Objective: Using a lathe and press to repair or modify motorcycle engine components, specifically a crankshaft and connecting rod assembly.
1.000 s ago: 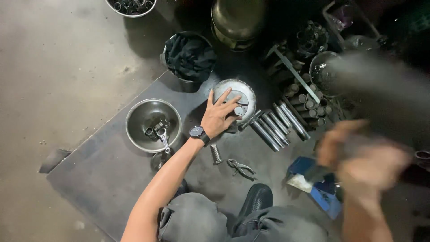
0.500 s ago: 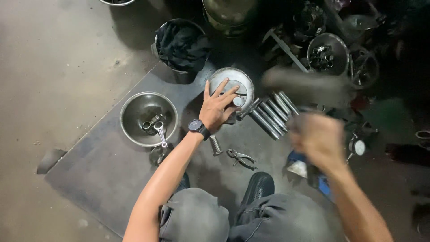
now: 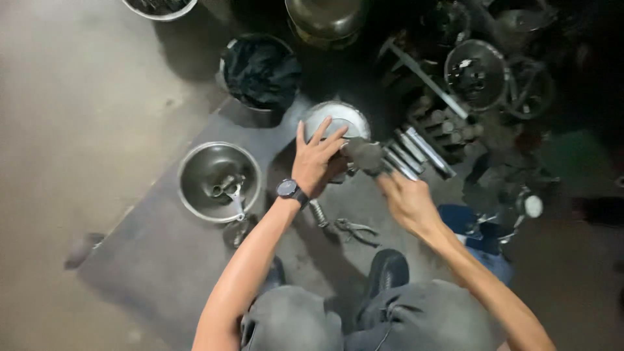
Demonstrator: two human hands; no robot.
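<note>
My left hand [image 3: 316,161], with a dark wristwatch on the wrist, rests with spread fingers on a round metal part [image 3: 338,118] that lies on the grey mat [image 3: 156,260]. Just to its right, my right hand [image 3: 404,198] is closed on a dark, greasy lump-shaped part [image 3: 364,155] and holds it against the round part's near edge. The two hands almost touch at that spot.
A steel bowl [image 3: 195,195] with small parts stands left on the mat. A black tub [image 3: 260,70] sits behind. Several metal rods [image 3: 416,153] lie right of the hands; pliers [image 3: 354,229] and a spring [image 3: 318,213] lie near my knees. Greasy machine parts crowd the upper right.
My right hand has swung in from the right and now holds the dark part beside my left hand. The left hand stays on the round part.
</note>
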